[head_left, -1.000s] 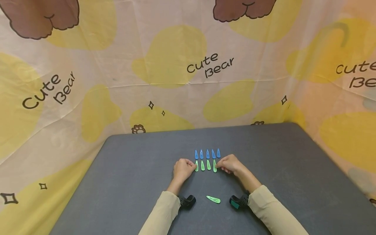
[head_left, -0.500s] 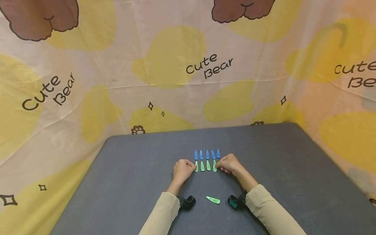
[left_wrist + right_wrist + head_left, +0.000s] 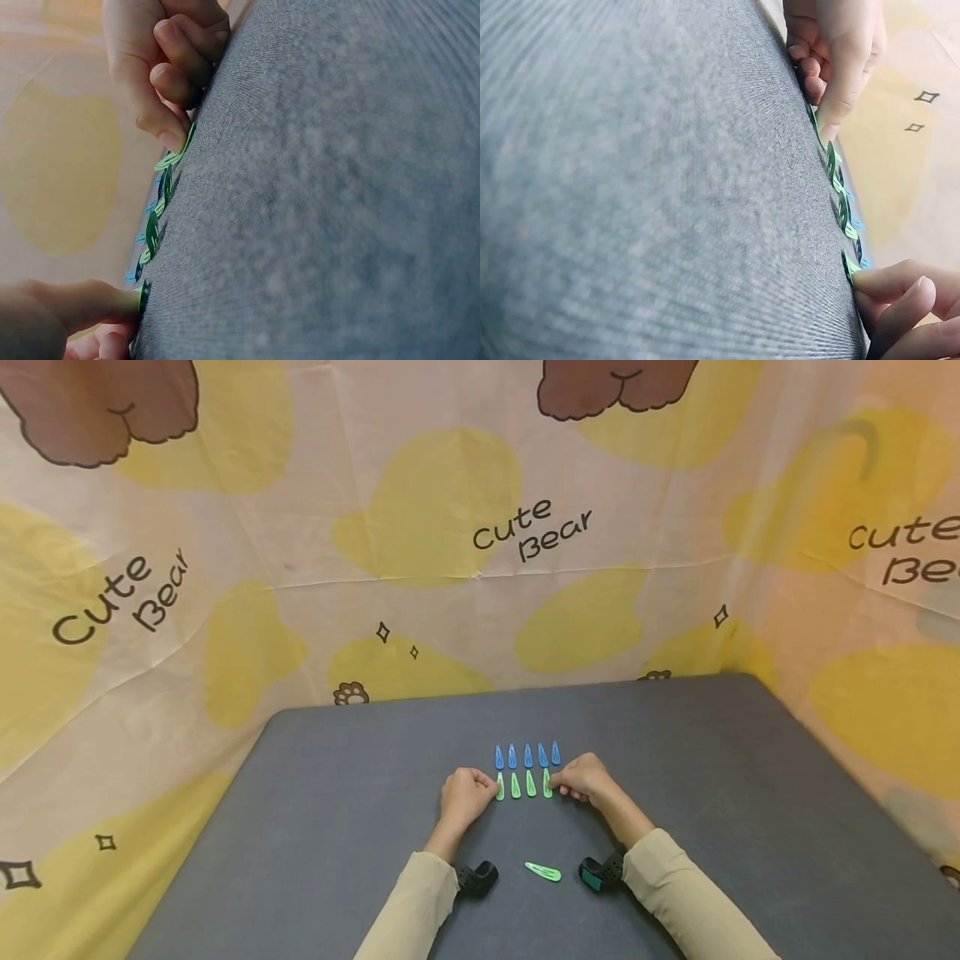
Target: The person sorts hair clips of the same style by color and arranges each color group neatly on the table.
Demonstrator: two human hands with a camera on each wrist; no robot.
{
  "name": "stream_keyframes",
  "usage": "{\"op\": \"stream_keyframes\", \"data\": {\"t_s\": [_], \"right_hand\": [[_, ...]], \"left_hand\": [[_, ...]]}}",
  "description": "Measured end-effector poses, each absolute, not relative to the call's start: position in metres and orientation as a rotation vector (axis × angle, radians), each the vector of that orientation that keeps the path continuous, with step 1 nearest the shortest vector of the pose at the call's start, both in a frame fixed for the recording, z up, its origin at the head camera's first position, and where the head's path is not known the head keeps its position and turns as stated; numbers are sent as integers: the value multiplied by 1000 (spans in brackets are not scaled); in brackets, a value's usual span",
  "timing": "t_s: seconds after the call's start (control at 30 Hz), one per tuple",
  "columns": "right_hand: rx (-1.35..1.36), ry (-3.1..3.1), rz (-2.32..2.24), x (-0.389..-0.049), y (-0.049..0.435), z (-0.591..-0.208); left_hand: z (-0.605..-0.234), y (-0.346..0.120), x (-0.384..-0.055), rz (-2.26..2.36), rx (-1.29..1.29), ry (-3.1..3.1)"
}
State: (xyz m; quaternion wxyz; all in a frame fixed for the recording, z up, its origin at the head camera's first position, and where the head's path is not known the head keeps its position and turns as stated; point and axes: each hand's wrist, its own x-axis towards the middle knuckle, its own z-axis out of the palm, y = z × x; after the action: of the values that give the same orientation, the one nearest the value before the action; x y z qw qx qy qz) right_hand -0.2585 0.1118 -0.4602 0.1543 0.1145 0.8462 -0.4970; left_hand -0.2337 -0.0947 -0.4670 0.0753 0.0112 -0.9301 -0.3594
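Note:
Several green snap hair clips form a row on the table, points away. My left hand (image 3: 467,795) pinches the leftmost green hair clip (image 3: 500,787) between thumb and finger. At the row's right end, my right hand (image 3: 588,777) pinches the rightmost green hair clip (image 3: 547,783). In the left wrist view a thumb presses that right-end clip (image 3: 171,159), which tilts off the cloth. Between the hands lie two more green clips, one of them the second clip (image 3: 515,786). Just behind runs a row of several blue hair clips (image 3: 528,756). Fingertip undersides are hidden.
One loose green hair clip (image 3: 543,872) lies slantwise nearer the person, between the forearms. Black wrist devices, the left one (image 3: 477,878) and the right one (image 3: 602,872), sit above the grey table (image 3: 360,777). A printed curtain (image 3: 420,510) hangs behind the table.
Both hands stay at the two ends of the green row. The right forearm shifts slightly inward. The whole head view drifts a little; the clips keep their arrangement.

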Motion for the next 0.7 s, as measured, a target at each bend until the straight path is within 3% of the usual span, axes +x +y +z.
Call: {"op": "stream_keyframes", "data": {"t_s": [0.7], "right_hand": [[291,2380,-1459,-260,117,-462]], "left_hand": [[-469,-94,-235,-1099,39,-2786]]}}
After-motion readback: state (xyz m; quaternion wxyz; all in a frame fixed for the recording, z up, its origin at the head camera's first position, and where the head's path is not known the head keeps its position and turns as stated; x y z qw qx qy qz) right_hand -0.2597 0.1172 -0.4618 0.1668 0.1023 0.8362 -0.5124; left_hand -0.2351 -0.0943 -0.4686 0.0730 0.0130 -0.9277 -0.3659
